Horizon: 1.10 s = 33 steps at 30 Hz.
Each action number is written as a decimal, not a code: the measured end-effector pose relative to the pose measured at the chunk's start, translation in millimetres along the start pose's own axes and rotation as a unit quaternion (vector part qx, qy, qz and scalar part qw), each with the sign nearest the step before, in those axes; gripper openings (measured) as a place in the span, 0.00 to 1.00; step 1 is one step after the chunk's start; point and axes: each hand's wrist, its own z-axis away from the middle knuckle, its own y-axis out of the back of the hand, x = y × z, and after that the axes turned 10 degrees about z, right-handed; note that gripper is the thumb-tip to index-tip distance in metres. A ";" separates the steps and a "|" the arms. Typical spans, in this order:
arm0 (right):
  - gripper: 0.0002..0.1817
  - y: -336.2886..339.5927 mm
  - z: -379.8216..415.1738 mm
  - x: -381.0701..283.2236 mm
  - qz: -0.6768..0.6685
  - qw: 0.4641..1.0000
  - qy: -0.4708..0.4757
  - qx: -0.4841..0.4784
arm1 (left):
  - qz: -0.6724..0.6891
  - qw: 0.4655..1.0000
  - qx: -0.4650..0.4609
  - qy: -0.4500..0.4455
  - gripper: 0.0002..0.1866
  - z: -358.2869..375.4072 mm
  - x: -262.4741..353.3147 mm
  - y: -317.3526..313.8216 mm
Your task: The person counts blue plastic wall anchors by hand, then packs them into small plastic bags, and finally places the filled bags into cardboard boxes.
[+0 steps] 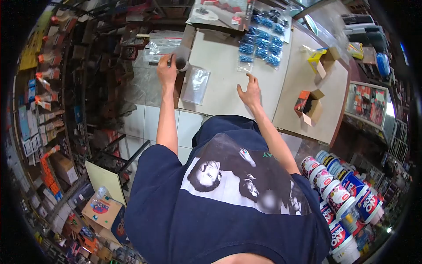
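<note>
My left hand [166, 70] is at the left edge of the pale tabletop [220, 53], its fingers closed on a round container [180, 63] with a dark inside. Just below and to the right lies a stack of clear plastic bags [196, 86]. Over the middle of the tabletop, my right hand [249, 91] has its thumb and fingers apart and holds nothing. Beyond it, small clear packets of blue pieces [262, 43] lie in rows.
A flat box [220, 14] lies at the table's far edge. An open yellow box [320, 61] and an open orange box [307, 105] stand on the right section. Stacked buckets [338, 193] are at lower right, a stool [105, 180] at lower left, shelves [48, 110] at far left.
</note>
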 end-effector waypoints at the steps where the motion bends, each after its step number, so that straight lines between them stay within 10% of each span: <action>1: 0.36 -0.4 5.1 4.2 -0.009 1.000 0.009 0.013 | -0.025 0.999 -0.034 0.017 0.11 0.4 2.8 3.9; 6: 0.41 -1.2 26.9 22.5 -0.047 0.998 -0.012 0.037 | -0.021 0.992 -0.048 0.115 0.22 0.9 21.7 10.8; 11: 0.44 -1.1 35.7 29.4 -0.055 0.997 -0.036 0.035 | -0.089 0.992 -0.001 -0.086 0.13 -1.7 21.7 16.4; 20: 0.42 19.5 38.5 40.7 -0.033 0.998 -0.034 0.049 | -0.116 0.977 0.027 -0.179 0.12 -28.7 56.9 32.3; 26: 0.41 19.2 50.5 67.7 -0.008 0.995 -0.058 0.080 | -0.098 0.978 -0.176 0.060 0.12 -15.6 34.1 23.1; 33: 0.40 21.8 56.0 78.0 -0.053 0.993 -0.089 0.053 | -0.160 0.984 -0.074 0.015 0.07 -11.2 54.4 19.2</action>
